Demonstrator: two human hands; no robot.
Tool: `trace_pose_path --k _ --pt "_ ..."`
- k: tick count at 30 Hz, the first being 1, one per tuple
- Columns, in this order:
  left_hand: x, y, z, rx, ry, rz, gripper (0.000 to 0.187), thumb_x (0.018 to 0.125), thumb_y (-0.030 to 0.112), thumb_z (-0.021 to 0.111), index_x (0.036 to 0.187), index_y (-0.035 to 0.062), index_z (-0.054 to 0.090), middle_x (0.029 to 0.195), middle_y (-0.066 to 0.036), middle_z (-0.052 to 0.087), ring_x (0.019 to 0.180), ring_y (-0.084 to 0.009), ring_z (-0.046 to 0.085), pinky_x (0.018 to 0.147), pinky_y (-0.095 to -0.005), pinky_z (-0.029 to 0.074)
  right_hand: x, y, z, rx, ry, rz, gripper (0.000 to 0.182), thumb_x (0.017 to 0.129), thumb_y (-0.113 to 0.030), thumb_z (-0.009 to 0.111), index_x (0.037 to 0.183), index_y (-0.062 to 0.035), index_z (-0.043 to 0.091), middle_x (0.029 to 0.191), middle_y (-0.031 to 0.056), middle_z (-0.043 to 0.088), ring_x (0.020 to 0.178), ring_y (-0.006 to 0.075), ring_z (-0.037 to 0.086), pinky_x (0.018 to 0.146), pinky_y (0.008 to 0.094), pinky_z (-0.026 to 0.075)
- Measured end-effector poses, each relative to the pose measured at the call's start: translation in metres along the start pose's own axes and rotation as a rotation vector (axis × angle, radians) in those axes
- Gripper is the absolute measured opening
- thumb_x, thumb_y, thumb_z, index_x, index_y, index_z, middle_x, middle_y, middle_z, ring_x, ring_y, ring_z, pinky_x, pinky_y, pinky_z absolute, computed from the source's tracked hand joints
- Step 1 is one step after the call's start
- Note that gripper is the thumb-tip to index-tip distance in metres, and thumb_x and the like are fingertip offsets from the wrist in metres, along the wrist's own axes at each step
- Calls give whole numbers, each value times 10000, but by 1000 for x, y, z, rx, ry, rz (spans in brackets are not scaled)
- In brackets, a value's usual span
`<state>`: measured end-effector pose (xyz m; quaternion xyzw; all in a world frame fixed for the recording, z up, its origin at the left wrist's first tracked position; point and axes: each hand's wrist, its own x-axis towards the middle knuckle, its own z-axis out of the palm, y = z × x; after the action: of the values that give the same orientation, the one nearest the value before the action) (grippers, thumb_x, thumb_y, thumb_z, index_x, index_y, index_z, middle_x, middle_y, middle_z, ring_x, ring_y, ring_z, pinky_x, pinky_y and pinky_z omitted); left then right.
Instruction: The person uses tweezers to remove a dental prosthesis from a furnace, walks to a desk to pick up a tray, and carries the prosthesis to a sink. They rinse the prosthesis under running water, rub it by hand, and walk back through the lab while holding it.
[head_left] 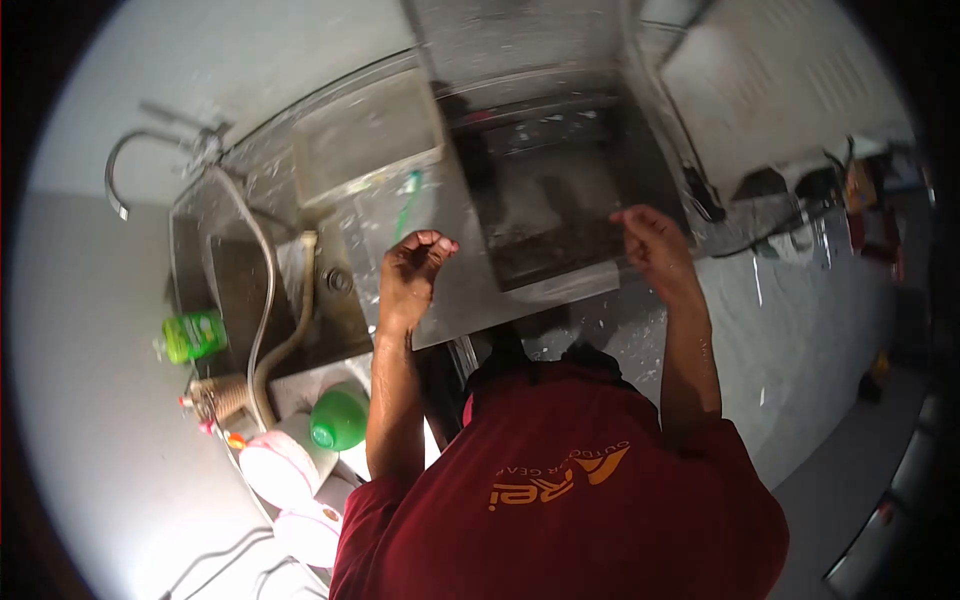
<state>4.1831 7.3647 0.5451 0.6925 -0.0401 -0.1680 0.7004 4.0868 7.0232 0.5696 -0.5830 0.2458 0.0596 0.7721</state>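
Note:
My left hand (408,285) hovers above the steel counter (465,300), its fingers curled in and the thumb bent towards the fingertips. No object shows in it. Just beyond it, a thin green tool (408,205) lies on the counter; I cannot make out its kind. My right hand (658,255) is raised over the right edge of a dark, wet, recessed steel basin (545,200). Its fingers are folded, with one fingertip pointing left, and nothing shows in them. Water drops glisten on both forearms.
On the left is a steel sink (235,270) with a curved tap (125,160) and hoses. A green soap bottle (195,337) and a green bowl (338,418) are near it. A shallow tray (370,135) lies behind the left hand. Cluttered items (865,200) stand far right.

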Motion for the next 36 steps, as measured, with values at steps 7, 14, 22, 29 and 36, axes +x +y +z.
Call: trace_pose_path --k 7,14,22,29,36 --pt "-36 3 196 191 -356 -73 100 893 111 734 891 23 688 796 33 656 749 -46 579 702 -218 458 -128 51 -136 262 78 32 232 947 -215 660 1051 -8 671 739 -45 502 620 40 398 548 210 332" --pt "-106 -40 403 308 -745 -174 194 851 155 777 932 -10 716 847 -41 696 786 -101 629 745 -266 504 -269 121 -314 412 578 -100 232 879 -57 536 1070 -2 657 761 -9 522 668 89 441 629 230 382" --pt "-161 -89 614 308 -1099 -145 172 829 93 774 939 -25 714 866 -58 707 812 -118 652 776 -266 512 -481 143 -414 432 972 -460 252 844 63 555 1065 -1 659 934 50 636 781 126 575 682 244 444" --pt "-203 -141 795 328 -1429 -366 145 828 57 761 937 -16 699 862 -65 704 799 -133 655 804 -267 516 -604 240 -476 446 1478 -138 195 894 56 611 1077 19 668 970 74 700 872 138 669 793 261 540" --pt "-306 -214 1025 518 -1693 -373 140 873 64 725 976 -25 693 934 -89 717 887 -151 667 871 -279 514 -694 318 -586 820 1574 -551 235 870 66 595 1089 18 667 1009 105 711 871 193 683 789 310 557"
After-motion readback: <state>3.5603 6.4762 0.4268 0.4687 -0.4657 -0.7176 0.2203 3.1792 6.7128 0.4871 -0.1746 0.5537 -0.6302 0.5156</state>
